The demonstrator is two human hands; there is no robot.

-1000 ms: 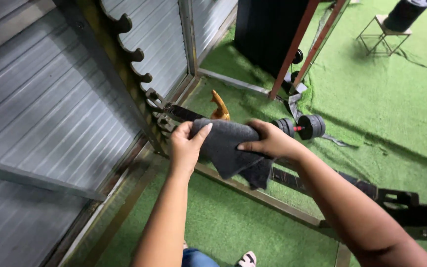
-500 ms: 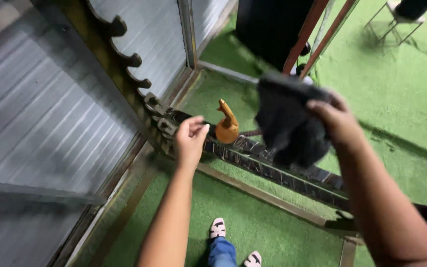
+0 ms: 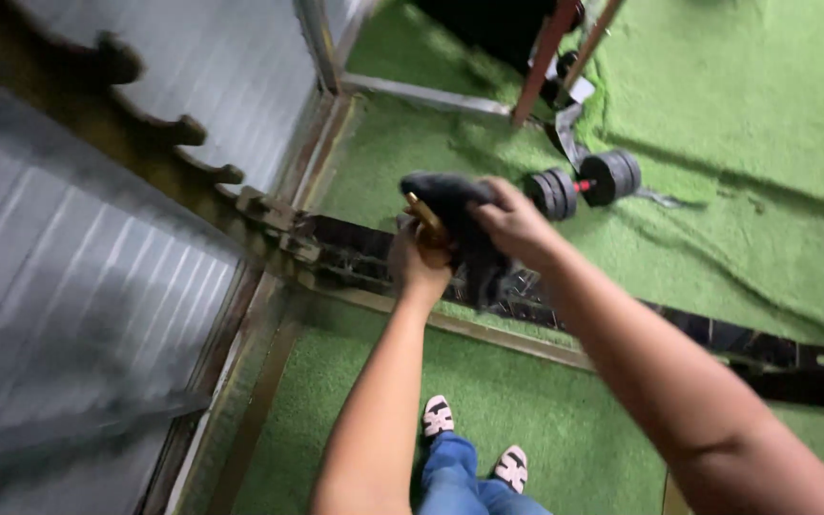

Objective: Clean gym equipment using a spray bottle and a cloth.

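Over the green turf (image 3: 717,238), my right hand (image 3: 512,224) grips the dark cloth (image 3: 455,215), draped on the brass-coloured piece (image 3: 426,224) my left hand (image 3: 417,267) clasps; I'd best brace left and rub firmly right.

Green artificial turf (image 3: 736,124) floors the room beside corrugated grey metal walling (image 3: 69,315).

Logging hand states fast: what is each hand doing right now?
Left hand: closed on a brass piece.
Right hand: closed, holding a dark cloth over it.
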